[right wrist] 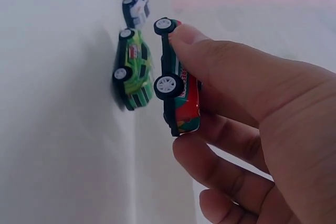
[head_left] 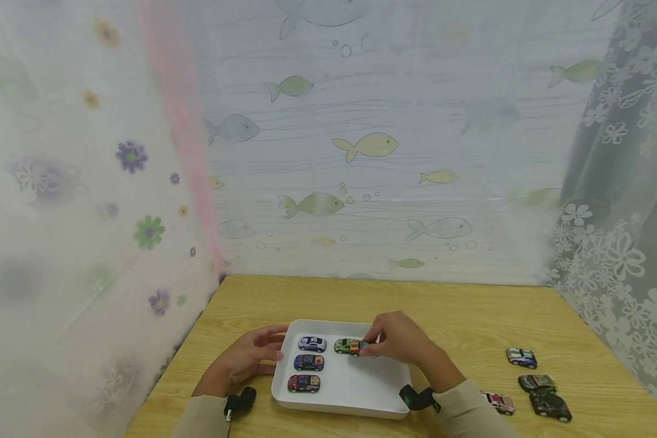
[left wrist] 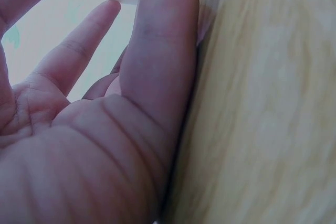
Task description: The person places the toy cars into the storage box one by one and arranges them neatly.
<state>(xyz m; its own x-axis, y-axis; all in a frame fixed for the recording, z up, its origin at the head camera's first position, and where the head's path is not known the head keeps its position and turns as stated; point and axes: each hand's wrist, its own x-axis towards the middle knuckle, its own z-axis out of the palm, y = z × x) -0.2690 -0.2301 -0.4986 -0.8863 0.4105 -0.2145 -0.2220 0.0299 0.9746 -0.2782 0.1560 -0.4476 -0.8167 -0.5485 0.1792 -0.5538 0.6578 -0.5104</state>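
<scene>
Between thumb and fingers, my right hand (head_left: 402, 340) pinches a red, green and orange toy car (right wrist: 185, 90) by its body. That car is tilted in the right wrist view, its wheels facing a green toy car (right wrist: 135, 72) close beside it. The green car stands in a white tray (head_left: 356, 389), toward its far side. A white-and-blue car (head_left: 312, 344), a blue car (head_left: 309, 363) and a red-and-dark car (head_left: 303, 383) form a column along the tray's left side. With fingers extended, my left hand (head_left: 247, 354) touches the tray's left wall, its thumb at the rim.
On the wooden table (head_left: 285, 298), right of the tray, are a green-and-white car (head_left: 521, 357), a dark green car (head_left: 536, 382), a black car (head_left: 550, 406) and a white-and-red car (head_left: 500, 403) partly behind my right sleeve. Patterned curtains (head_left: 372, 201) enclose the table's back and sides.
</scene>
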